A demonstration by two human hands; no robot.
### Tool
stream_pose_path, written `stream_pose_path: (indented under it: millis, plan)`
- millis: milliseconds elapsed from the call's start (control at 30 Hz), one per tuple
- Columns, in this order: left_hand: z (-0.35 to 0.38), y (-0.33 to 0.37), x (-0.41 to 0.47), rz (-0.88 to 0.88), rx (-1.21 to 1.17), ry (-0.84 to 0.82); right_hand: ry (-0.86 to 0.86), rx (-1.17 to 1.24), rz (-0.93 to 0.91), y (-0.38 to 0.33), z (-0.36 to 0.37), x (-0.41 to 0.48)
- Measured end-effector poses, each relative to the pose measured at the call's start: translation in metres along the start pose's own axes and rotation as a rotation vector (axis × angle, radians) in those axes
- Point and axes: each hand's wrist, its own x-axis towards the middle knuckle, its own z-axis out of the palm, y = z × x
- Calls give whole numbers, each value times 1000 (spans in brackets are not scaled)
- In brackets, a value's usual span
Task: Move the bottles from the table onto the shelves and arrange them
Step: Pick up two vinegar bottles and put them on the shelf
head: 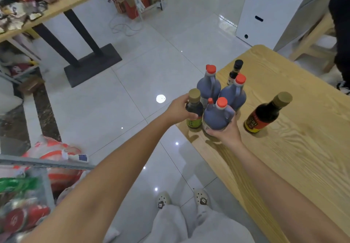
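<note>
Several bottles stand at the near left corner of a light wooden table [295, 148]. My left hand [180, 109] grips a small dark bottle with a gold cap and green label [193, 110] at the table's edge. My right hand [226, 131] grips the base of a large dark jug with an orange cap [217, 116]. Behind it stand two more orange-capped jugs [208, 87] [233, 94] and a small black-capped bottle [234, 71]. A dark bottle with a gold cap and red label [265, 114] stands apart to the right.
A metal shelf rail [47, 164] with bagged goods below is at the lower left. Another wooden table [62, 2] on a black pedestal stands at the upper left. A white cabinet [265, 11] and a wooden stool [314, 40] are behind the table; a person stands at the far right.
</note>
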Motion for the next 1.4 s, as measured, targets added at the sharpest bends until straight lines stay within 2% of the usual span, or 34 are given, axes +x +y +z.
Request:
stream_pose_path:
  millis: [133,300,433,567,700,867,1100,1400]
  plan:
    - [10,-10,11,-24,17,-18,35,-36,10,-1,9,-2]
    - [13,-16,11,-30,19,138,39,-108,24,-6,5,-2]
    - [3,-18,3,-93,-60,173,0,-199,-9,-13,1,1]
    - [-19,-27,-8,-209,-200,174,-95,-230,-11,-19,3,3]
    - [-49,-37,-27,-269,-277,251,-263,-186,-44,-39,16,-5]
    - [-104,-42,-68,-305,-385,387,-520,-123,-129,-95,51,-9]
    - [-211,-43,-168,-281,-427,687,-720,5,-251,-198,130,-13]
    - [-343,-43,-325,-270,-250,1157,-1015,63,-617,-369,266,-87]
